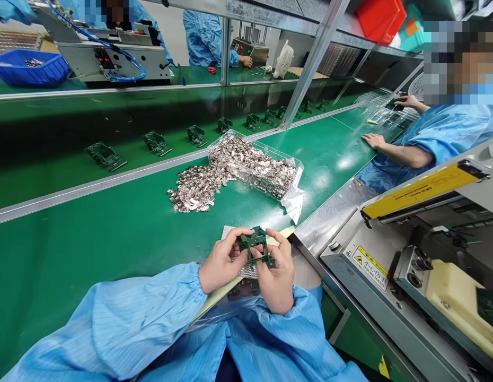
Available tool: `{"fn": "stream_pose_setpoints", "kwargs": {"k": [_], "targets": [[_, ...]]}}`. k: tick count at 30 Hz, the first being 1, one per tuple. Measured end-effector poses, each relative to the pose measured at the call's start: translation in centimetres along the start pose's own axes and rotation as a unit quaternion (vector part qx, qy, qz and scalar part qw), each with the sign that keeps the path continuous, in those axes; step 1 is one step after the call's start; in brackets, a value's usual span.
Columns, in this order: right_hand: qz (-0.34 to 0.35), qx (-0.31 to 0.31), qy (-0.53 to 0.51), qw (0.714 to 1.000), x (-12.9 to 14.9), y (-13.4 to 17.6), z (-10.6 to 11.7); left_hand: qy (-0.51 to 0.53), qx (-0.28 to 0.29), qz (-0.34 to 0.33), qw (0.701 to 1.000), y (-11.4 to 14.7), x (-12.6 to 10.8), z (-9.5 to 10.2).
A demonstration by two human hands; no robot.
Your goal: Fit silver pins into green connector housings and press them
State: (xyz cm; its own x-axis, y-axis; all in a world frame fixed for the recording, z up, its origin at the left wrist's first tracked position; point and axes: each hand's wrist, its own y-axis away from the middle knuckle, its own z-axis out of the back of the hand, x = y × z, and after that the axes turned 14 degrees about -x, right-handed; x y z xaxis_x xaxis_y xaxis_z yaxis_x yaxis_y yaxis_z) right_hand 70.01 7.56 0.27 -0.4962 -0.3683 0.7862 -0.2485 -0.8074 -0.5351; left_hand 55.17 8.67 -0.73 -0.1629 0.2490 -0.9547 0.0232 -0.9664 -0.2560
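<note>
Between my two hands is a dark green plastic frame (257, 243) with an open middle, raised just above the near edge of the bench. My left hand (225, 261) pinches its left side between thumb and fingers. On the other side, my right hand (277, 273) grips the frame's right edge and lower corner. Under the hands lies a pale ribbed pad (227, 231), mostly covered. Farther off, a clear tray (296, 178) is full of small silvery metal pieces (250, 159). A loose heap of the same pieces (194, 191) spills beside it on the green surface.
A row of similar green frames (155, 143) sits on the strip behind the metal rail (111, 191). At right stands a machine with a yellow bar (421, 191). A co-worker's arm (405, 154) rests on the bench farther right. A post (310, 69) rises behind the tray.
</note>
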Motion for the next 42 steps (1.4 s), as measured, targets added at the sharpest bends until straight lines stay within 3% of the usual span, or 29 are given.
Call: {"fn": "stream_pose_setpoints", "kwargs": {"k": [6,12,14,18,21,25,27,29,31,32,33,35,38,40,42], "targets": [[-0.083,0.015,-0.049,0.995,-0.2,-0.1,-0.2,-0.032,-0.014,-0.04,0.999,0.3,-0.1,0.0],[-0.211,0.03,-0.211,0.954,-0.6,0.0,0.0,-0.012,0.015,-0.004,1.0,0.3,0.1,0.3],[-0.185,0.058,-0.212,0.958,-0.4,-0.2,1.0,0.005,0.021,0.025,0.999,0.3,0.0,0.4],[-0.049,0.143,-0.142,0.978,0.0,-1.0,4.0,0.042,0.072,0.074,0.994,0.4,-1.8,0.2],[0.009,0.166,-0.148,0.975,0.3,-1.6,6.8,0.056,0.167,0.101,0.979,0.6,-4.7,0.1],[0.018,0.131,-0.192,0.972,0.0,-1.7,12.2,0.017,0.328,0.097,0.94,-1.6,-8.1,-0.7],[0.007,0.019,-0.174,0.985,-0.5,-1.3,16.0,-0.02,0.353,0.033,0.935,-3.7,-9.3,-3.0],[0.009,-0.207,-0.109,0.972,-1.3,-0.8,20.2,-0.033,0.357,-0.056,0.932,-5.5,-10.6,-7.3],[0.033,-0.444,-0.019,0.895,-2.4,-0.3,24.5,-0.016,0.363,-0.156,0.919,-6.5,-11.9,-12.9],[0.044,-0.522,0.019,0.852,-3.0,0.0,26.5,-0.001,0.365,-0.208,0.907,-6.7,-12.5,-16.0],[0.045,-0.562,0.044,0.825,-3.6,0.2,28.3,0.012,0.365,-0.255,0.895,-6.8,-13.0,-19.1],[0.024,-0.572,0.067,0.817,-4.4,0.6,31.2,0.028,0.346,-0.298,0.889,-6.4,-13.9,-24.8],[-0.047,-0.527,0.071,0.845,-4.9,1.1,33.7,0.023,0.343,-0.282,0.896,-5.6,-15.1,-31.2],[-0.088,-0.502,0.078,0.857,-5.2,1.0,34.8,0.016,0.366,-0.25,0.896,-5.3,-15.8,-33.4],[-0.115,-0.478,0.096,0.865,-5.7,0.0,35.6,0.033,0.375,-0.205,0.904,-5.5,-16.1,-34.1]]}}
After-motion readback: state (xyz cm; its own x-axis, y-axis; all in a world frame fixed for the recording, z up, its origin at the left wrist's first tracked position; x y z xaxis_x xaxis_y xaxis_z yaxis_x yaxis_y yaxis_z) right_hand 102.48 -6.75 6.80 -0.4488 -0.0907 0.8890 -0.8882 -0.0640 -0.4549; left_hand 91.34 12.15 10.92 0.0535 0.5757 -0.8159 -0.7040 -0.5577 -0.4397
